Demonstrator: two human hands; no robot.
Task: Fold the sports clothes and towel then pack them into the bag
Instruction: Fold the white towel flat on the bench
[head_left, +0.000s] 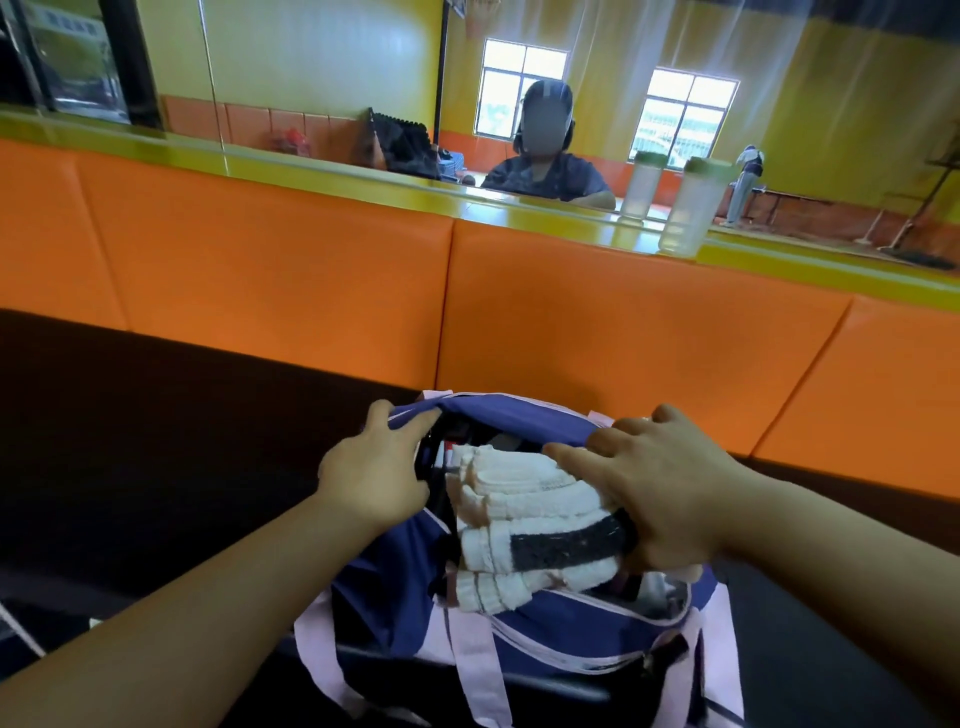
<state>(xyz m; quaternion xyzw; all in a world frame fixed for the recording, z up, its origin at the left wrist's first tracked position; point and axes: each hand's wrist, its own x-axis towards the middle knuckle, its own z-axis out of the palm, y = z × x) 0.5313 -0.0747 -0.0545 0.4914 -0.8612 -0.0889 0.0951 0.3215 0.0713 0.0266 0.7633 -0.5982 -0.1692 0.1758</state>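
Head view: both bare forearms reach forward from the lower corners to a navy bag (545, 623) with pink trim and straps, which stands open-topped on the dark tabletop (156, 415). The left hand (371, 467) is at the bag's left end, its fingers (410, 423) curled over the far navy flap of the opening and the thumb near the zip edge, gripping the bag. The right hand (660, 488) lies palm down on the right end of the folded white towel (530, 514), its fingers spread and fairly straight, pressing it; the outer ones touch the far flap. The towel, with a dark stripe, sits in the bag's mouth and is partly above the rim. Orange padding (311, 286) rises behind.
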